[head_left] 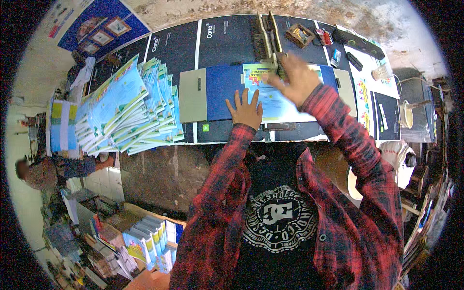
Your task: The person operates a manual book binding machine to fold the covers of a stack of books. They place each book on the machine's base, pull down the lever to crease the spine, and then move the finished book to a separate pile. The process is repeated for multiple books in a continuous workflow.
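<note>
The left hand (pixel 246 114) lies spread on a printed sheet (pixel 279 108). Near a metal tool (pixel 263 41), the right hand (pixel 296 81) is blurred, grip unclear.

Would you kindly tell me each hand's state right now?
Left hand: open, fingers spread at the left edge of the printed sheet.
Right hand: blurred, over the printed sheet; whether it grips anything cannot be told.
</note>
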Action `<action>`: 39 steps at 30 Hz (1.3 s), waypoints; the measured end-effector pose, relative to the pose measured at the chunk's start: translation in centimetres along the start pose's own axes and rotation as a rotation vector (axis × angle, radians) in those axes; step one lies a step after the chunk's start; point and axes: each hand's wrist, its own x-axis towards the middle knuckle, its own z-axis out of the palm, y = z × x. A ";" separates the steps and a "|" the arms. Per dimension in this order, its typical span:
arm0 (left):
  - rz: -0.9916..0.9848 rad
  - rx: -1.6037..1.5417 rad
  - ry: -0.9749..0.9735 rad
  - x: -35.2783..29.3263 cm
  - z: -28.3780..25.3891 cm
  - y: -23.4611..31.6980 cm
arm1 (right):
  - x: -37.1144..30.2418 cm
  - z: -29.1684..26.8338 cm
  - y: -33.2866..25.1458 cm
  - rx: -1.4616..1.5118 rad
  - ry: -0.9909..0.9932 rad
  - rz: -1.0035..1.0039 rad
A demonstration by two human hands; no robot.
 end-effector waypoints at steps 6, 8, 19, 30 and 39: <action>0.030 -0.003 0.051 -0.5 0.4 0.0 | -7.4 10.3 -0.1 -0.077 0.249 0.047; 0.003 -0.023 0.025 -0.1 0.2 0.2 | -7.3 10.1 -0.2 -0.007 0.253 0.035; -0.171 -0.184 0.140 1.7 0.8 -0.9 | -1.9 4.6 13.5 0.322 0.030 0.194; -0.606 -0.912 -0.383 6.3 0.2 -10.1 | -8.8 14.5 11.7 -0.065 -0.063 0.377; -1.036 -1.247 -0.432 6.0 -1.6 -13.1 | -6.4 15.2 9.3 -0.045 -0.023 0.285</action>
